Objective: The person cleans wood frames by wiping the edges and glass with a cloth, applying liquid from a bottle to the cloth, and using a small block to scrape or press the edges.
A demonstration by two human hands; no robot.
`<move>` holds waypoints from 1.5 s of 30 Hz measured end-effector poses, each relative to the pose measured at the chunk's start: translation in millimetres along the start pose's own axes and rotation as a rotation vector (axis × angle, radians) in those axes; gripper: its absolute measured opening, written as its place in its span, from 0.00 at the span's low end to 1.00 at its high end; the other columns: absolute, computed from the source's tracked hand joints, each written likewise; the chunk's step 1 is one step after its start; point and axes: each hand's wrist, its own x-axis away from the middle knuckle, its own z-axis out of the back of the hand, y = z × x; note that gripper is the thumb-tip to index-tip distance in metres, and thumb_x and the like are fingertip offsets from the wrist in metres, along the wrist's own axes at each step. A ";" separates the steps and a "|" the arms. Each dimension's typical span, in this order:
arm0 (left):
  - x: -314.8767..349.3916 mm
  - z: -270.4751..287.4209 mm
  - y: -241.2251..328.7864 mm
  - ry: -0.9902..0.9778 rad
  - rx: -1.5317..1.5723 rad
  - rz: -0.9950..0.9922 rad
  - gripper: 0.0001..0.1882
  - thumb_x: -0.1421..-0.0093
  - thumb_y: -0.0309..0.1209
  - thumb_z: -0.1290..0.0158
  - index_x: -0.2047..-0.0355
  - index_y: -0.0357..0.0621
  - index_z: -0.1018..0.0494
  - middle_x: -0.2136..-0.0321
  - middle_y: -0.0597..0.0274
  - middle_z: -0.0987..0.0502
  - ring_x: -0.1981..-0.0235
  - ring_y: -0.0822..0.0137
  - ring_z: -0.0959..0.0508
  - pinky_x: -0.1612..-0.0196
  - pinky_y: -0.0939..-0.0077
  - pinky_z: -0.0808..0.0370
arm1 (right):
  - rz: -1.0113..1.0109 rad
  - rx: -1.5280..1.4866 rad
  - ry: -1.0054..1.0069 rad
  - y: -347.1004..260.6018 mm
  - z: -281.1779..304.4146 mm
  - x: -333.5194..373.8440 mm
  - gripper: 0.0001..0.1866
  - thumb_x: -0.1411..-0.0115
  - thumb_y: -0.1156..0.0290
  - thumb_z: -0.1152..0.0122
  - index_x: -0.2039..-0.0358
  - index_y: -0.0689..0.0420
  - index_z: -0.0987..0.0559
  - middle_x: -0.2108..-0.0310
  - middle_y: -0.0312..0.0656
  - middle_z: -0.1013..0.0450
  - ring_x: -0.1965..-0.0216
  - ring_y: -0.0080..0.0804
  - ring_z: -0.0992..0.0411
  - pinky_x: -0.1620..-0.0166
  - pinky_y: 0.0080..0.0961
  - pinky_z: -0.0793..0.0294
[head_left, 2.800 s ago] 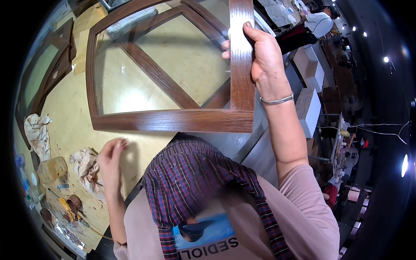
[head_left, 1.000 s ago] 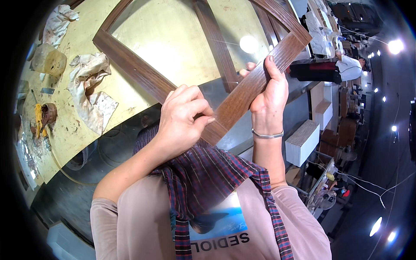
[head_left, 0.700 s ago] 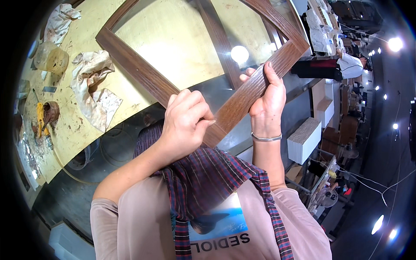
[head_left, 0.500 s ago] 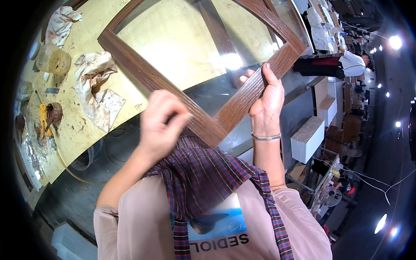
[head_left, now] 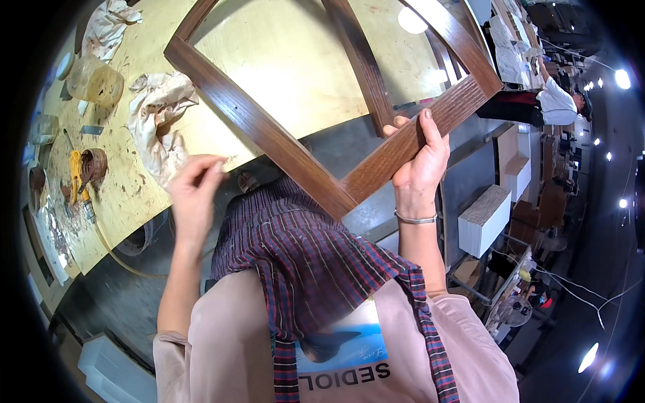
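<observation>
My right hand (head_left: 423, 161) grips the lower right rail of a brown wooden frame (head_left: 252, 127), thumb on the near face and fingertips showing inside the opening. The frame is tilted, one corner pointing toward my striped apron (head_left: 289, 248), its far part over the worktable (head_left: 222, 144). Off the frame, my left hand (head_left: 193, 195) is raised near the table's front edge with fingers curled and thumb and forefinger close together. Whether it pinches anything small I cannot make out. Just beyond it lies a stained white rag (head_left: 158, 114).
On the left of the table are a cloudy plastic jar (head_left: 101, 84), a yellow-handled tool (head_left: 75, 174) with a hose, a brown-stained cup (head_left: 94, 164) and another rag (head_left: 111, 30). More brown frame pieces (head_left: 363, 67) lie beyond. A person (head_left: 557, 104) stands at the far right.
My left hand has moved left, away from the frame's left rail toward the rag. The frame, still in my right hand, has shifted slightly right in the picture, along with the surroundings.
</observation>
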 end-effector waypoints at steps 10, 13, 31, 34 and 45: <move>-34.7 -97.2 17.5 0.171 1.007 0.588 0.23 0.37 0.50 0.45 0.61 0.39 0.31 0.72 0.57 0.24 0.71 0.64 0.22 0.68 0.71 0.22 | 0.003 -0.029 -0.019 1.6 -10.9 37.3 0.10 0.36 0.70 0.42 0.58 0.58 0.32 0.71 0.42 0.30 0.69 0.37 0.25 0.67 0.35 0.20; -39.9 -91.7 31.8 0.279 0.871 0.540 0.21 0.40 0.46 0.39 0.66 0.41 0.32 0.79 0.57 0.27 0.81 0.63 0.24 0.78 0.71 0.25 | -0.066 -0.031 -0.139 1.1 -0.4 40.8 0.09 0.35 0.71 0.44 0.58 0.59 0.31 0.69 0.48 0.26 0.65 0.42 0.23 0.60 0.41 0.19; -56.9 -24.9 3.1 0.076 0.456 0.573 0.21 0.42 0.42 0.37 0.64 0.36 0.29 0.79 0.59 0.27 0.81 0.69 0.25 0.78 0.76 0.24 | -0.615 0.414 -0.626 -52.8 45.5 -56.7 0.16 0.38 0.65 0.42 0.57 0.64 0.28 0.74 0.51 0.24 0.76 0.41 0.21 0.73 0.32 0.19; -54.7 -20.4 -1.7 0.013 0.471 0.515 0.19 0.39 0.41 0.39 0.66 0.34 0.28 0.78 0.59 0.25 0.79 0.69 0.23 0.75 0.75 0.25 | -0.576 0.581 -0.475 -47.7 38.6 -48.0 0.11 0.38 0.67 0.41 0.61 0.62 0.27 0.76 0.45 0.25 0.79 0.34 0.23 0.75 0.26 0.21; -94.1 46.7 30.4 0.522 -1.372 -0.726 0.17 0.45 0.33 0.40 0.54 0.49 0.24 0.54 0.57 0.24 0.54 0.60 0.25 0.53 0.66 0.27 | -0.428 0.656 -0.455 -47.6 21.1 -40.9 0.14 0.35 0.61 0.41 0.65 0.60 0.26 0.80 0.40 0.28 0.82 0.28 0.26 0.79 0.23 0.23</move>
